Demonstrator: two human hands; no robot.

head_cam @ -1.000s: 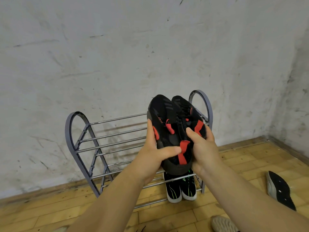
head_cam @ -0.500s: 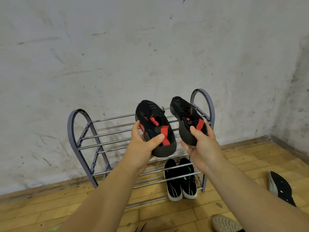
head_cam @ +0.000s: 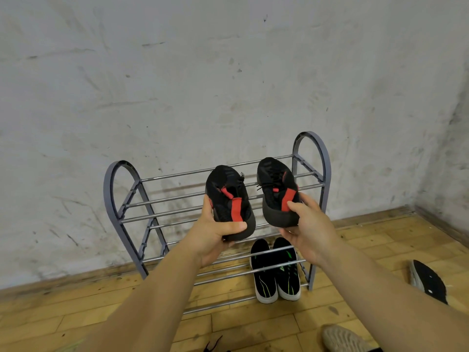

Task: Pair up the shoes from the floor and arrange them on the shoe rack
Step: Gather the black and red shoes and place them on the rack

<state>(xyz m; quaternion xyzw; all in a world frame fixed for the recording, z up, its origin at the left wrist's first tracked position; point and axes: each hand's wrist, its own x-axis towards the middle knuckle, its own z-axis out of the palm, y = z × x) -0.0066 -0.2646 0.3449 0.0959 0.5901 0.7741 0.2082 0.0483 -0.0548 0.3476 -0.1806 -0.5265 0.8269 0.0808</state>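
A grey shoe rack (head_cam: 310,134) stands on the wooden floor (head_cam: 253,323) against the wall, its lowest tier bearing a black-and-green pair (head_cam: 276,280) at the right end, while a tipped black-soled shoe (head_cam: 429,282) and a beige shoe (head_cam: 342,339) lie on the boards

Some plain corner of a home, I'd say: a grey shoe rack (head_cam: 107,191) backs onto a scuffed, stained white wall (head_cam: 203,72), worn wood-block floor (head_cam: 253,323) beneath it, stray shoes (head_cam: 429,280) lying to its right.
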